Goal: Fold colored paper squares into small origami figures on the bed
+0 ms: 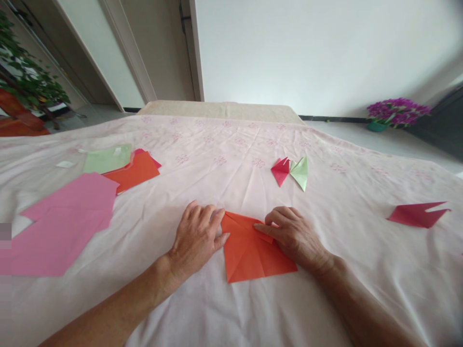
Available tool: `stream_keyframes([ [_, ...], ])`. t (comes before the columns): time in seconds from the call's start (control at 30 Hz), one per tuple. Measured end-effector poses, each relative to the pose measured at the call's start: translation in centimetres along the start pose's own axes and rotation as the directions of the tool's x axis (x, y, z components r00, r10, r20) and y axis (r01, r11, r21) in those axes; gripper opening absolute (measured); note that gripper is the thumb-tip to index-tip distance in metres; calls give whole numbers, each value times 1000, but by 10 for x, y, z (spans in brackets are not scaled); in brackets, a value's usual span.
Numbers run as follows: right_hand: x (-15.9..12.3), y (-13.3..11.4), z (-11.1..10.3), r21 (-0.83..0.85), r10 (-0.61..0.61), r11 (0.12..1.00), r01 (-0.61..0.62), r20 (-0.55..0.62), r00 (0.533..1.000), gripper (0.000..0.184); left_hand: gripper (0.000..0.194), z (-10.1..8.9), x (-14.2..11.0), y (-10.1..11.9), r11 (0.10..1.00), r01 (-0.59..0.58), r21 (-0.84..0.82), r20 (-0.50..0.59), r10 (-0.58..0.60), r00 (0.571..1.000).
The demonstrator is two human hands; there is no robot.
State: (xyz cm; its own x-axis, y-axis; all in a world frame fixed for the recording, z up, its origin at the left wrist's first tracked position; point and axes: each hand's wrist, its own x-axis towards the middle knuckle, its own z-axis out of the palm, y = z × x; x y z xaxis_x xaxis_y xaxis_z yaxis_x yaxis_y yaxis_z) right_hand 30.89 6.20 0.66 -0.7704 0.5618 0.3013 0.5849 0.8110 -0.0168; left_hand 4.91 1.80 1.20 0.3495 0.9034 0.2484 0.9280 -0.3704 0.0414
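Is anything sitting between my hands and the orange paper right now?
Nothing visible does. Your left hand touches the orange paper at its left edge; your right hand is on its right side. The red folded shape and green folded shape lie beyond.

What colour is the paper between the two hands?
The paper is orange; it shows in the head view.

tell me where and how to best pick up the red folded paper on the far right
Probably pinch the red folded paper at its broad middle, coming from the near side with the right hand. It tapers to a point at its left end and splits into two thin prongs at its right, which could bend.
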Motion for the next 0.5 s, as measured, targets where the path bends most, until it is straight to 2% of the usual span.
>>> stream_keyframes([
  [0.17, -1, 0, 0, 28, 11, 1000, -12, 12, 1000, 33, 47, 0, 0, -2, 999, -29, 16, 16, 28, 999],
  [0.33, -2, 0, 2, 115, 29, 993, -26, -25, 999, 43, 45, -2, 3, -4, 995, -96, 40, 29, 95, 995],
  [0.5, -2, -1, 3, 157, 44, 987, -40, -23, 999, 45, 48, 5, 4, -7, 989, -146, 36, 33, 145, 989],
])
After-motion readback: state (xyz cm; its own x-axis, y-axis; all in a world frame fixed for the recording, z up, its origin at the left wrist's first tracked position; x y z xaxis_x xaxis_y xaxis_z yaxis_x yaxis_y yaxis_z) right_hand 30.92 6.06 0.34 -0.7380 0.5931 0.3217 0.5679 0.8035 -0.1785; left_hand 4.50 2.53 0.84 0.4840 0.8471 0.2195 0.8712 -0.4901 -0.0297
